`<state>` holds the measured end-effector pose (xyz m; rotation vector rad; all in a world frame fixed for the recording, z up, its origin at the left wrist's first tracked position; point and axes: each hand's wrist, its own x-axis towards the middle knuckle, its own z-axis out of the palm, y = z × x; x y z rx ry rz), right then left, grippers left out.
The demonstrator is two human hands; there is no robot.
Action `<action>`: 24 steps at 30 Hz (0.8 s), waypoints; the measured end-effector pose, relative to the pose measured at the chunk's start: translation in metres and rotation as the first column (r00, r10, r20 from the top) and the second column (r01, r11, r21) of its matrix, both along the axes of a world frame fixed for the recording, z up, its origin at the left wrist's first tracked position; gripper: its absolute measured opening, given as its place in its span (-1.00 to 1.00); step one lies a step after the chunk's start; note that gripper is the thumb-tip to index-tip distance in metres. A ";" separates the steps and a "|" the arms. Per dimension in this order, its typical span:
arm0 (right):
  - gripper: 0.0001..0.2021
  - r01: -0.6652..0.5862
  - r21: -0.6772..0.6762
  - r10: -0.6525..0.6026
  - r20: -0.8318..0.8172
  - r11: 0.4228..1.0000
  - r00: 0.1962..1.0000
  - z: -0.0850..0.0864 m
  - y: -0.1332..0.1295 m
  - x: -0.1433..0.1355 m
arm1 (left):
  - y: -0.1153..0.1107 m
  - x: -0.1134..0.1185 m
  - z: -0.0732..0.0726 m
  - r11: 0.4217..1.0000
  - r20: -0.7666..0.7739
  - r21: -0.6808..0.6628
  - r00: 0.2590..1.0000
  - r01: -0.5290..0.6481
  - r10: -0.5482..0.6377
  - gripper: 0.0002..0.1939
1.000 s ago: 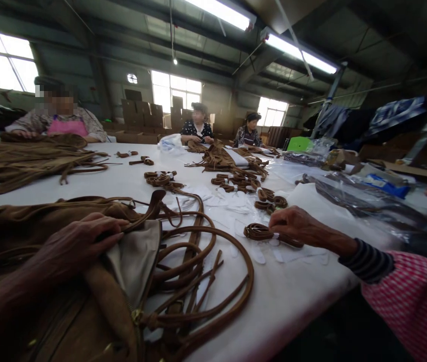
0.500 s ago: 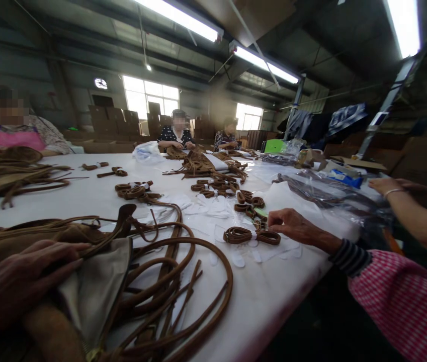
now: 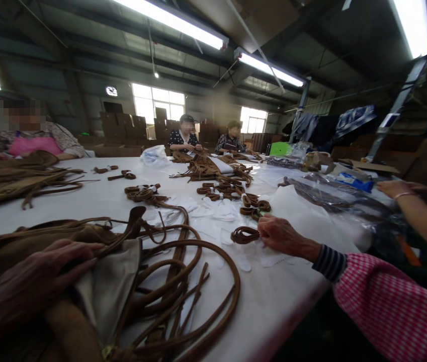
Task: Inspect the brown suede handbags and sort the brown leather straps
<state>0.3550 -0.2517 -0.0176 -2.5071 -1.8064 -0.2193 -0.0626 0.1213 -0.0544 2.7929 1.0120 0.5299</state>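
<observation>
My left hand lies on a brown bag, its fingers stretched out beside the bag's mouth. Pale lining shows there, with a zipper along the edge. Long brown straps loop from the bag over the table to the right. My right hand is closed on the right end of a coiled brown strap, which has its left loops in sight. The fingertips and the middle of that coil are hidden. Just behind are more coiled straps with white bands.
White paper pieces lie across the white table. Another brown pile is at left, and one further back. Plastic-wrapped goods lie at right, near a co-worker's arm. Several co-workers sit around the table.
My right hand has moved left and down onto the coiled strap and closed on it. My left hand stays on the bag. The view has shifted slightly.
</observation>
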 end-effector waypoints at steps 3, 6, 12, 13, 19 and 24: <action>-0.86 0.045 0.096 -0.041 -0.051 0.994 0.998 0.021 -0.003 0.005 | 0.000 -0.001 0.001 0.997 -0.030 -0.030 0.997 0.069 -0.070 -0.47; -0.94 0.145 0.158 -0.102 -0.252 0.977 0.962 0.047 -0.003 0.012 | -0.004 0.001 0.006 0.997 -0.034 -0.029 0.997 0.070 -0.071 -0.44; -0.86 0.175 0.155 -0.039 -0.633 0.972 0.773 0.080 -0.002 0.020 | -0.017 0.007 0.015 0.997 -0.034 -0.053 0.998 0.052 -0.053 -0.39; -0.85 0.186 0.136 -0.049 -0.667 0.973 0.743 0.082 -0.002 0.018 | -0.018 0.008 0.016 0.997 -0.042 -0.056 0.997 0.054 -0.057 -0.39; -0.82 0.444 0.098 -0.192 -0.804 0.890 0.563 0.069 0.020 0.011 | -0.021 0.012 0.018 0.996 -0.049 -0.078 0.997 0.051 -0.055 -0.37; -0.81 0.491 0.086 -0.204 -0.837 0.867 0.508 0.035 0.042 0.009 | -0.030 0.013 0.027 0.992 -0.038 -0.113 0.998 0.053 -0.057 -0.36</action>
